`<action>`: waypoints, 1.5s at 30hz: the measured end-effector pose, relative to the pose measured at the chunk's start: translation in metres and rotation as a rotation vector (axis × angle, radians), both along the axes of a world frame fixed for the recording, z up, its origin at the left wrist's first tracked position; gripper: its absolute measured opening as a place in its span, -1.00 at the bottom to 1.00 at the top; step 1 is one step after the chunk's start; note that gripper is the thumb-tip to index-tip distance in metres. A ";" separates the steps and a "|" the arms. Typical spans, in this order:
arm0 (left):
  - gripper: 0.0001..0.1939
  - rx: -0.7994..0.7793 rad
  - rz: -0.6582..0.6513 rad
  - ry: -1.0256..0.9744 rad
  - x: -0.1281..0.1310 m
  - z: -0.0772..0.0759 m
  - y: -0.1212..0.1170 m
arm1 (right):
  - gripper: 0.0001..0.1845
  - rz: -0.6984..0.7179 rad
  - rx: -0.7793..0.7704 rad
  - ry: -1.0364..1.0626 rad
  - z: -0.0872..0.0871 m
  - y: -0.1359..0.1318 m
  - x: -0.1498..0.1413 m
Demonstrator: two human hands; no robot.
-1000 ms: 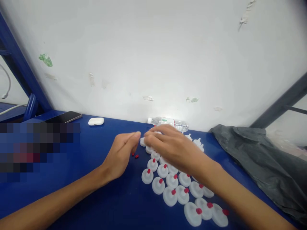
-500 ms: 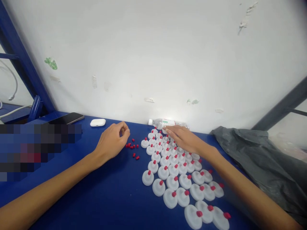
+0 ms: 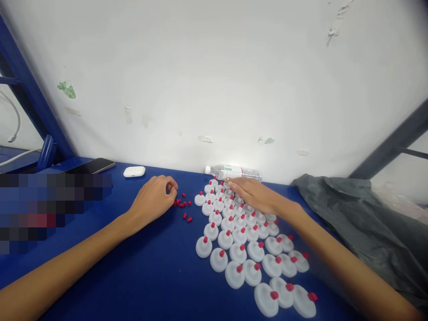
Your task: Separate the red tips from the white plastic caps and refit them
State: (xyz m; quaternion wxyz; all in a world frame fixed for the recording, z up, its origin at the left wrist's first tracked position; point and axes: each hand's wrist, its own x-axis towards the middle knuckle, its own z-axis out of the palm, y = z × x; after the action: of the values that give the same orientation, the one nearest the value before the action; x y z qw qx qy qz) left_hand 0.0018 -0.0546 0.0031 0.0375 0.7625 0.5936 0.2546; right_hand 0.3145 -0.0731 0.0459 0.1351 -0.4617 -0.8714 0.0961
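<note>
Left-hand (image 3: pixel 152 196) grip: narrow, thumb and forefinger curled close together beside small loose red caps (image 3: pixel 184 216); whether one is pinched cannot be told. The right hand (image 3: pixel 252 194) reaches over the far end of the white disc-shaped pieces (image 3: pixel 235 276), fingers extended, its hold unclear. These red-tipped discs cluster on the blue surface (image 3: pixel 143 276), right of the loose caps. Beyond them lies a clear plastic bottle (image 3: pixel 230 171); farther left, a white earbud case (image 3: pixel 134 171) and a phone (image 3: pixel 98 166).

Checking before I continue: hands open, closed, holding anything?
Left hand: curled beside loose red caps; holding cannot be told.
Right hand: over the white discs; grip cannot be told.
</note>
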 end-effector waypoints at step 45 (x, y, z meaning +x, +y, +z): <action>-0.61 -0.021 -0.062 -0.104 -0.005 0.007 -0.002 | -0.36 0.051 0.053 -0.005 0.028 0.015 -0.041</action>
State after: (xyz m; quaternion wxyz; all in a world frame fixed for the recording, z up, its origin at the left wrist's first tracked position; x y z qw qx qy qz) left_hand -0.0035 -0.0570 0.0099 0.0842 0.7658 0.5695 0.2865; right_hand 0.2732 -0.0582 0.0734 0.1425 -0.4358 -0.8855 0.0749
